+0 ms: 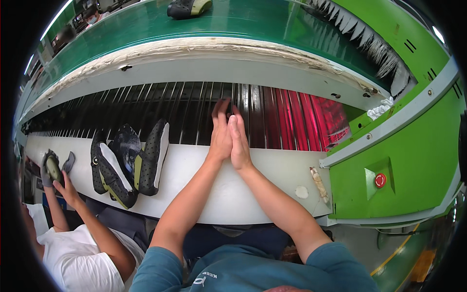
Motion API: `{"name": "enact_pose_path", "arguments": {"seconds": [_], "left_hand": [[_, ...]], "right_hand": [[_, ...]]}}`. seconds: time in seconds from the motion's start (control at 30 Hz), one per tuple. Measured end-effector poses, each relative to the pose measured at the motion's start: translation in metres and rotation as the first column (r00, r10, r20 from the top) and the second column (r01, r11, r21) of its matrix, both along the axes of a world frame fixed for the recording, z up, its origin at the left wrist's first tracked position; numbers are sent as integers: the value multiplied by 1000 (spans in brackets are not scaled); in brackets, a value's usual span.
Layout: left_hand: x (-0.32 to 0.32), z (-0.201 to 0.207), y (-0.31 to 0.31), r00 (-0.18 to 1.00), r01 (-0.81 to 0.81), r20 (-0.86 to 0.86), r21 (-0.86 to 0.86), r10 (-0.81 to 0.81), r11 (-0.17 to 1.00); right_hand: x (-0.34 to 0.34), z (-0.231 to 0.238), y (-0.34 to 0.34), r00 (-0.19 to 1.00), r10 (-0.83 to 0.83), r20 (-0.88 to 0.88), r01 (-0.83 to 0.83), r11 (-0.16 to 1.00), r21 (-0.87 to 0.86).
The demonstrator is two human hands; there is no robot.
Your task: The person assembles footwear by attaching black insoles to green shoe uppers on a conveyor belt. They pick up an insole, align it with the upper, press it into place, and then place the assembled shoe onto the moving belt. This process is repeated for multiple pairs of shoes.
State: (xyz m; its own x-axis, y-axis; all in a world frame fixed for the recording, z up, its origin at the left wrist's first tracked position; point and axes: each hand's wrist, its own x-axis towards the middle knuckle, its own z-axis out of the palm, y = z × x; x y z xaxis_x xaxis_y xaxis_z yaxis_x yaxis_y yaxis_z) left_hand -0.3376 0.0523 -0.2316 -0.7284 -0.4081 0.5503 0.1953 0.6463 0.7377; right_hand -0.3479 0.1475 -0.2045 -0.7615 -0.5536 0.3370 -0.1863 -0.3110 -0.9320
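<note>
Above the metal slats (189, 114) my left hand (222, 134) and my right hand (238, 143) lie palm against palm in the middle of the view. Their fingers stretch away from me, and the fingertips are smeared by motion. Nothing shows between the palms, and neither hand grips anything. To the left of my left hand, several black dotted shoe pieces (154, 158) with white and olive parts rest on the white ledge (187, 194), just short of the slats.
A co-worker (87, 248) at the left handles an olive and dark shoe (52, 168). Beyond the slats, a green belt (233, 22) carries another shoe (189, 8). At right stand a green machine housing (399, 170), a red button (380, 180) and a taped brush-like tool (318, 184).
</note>
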Motion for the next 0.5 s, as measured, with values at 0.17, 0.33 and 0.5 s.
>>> {"name": "enact_pose_path", "arguments": {"seconds": [0.17, 0.33, 0.5], "left_hand": [[3, 6, 2, 986, 96, 123, 117, -111, 988], [8, 10, 5, 990, 19, 134, 174, -43, 985], [0, -9, 0, 984, -47, 175, 132, 24, 990]], "right_hand": [[-1, -4, 1, 998, -69, -4, 69, 998, 11], [-3, -13, 0, 994, -105, 20, 105, 994, 16], [-10, -28, -3, 990, -137, 32, 137, 990, -22]]}}
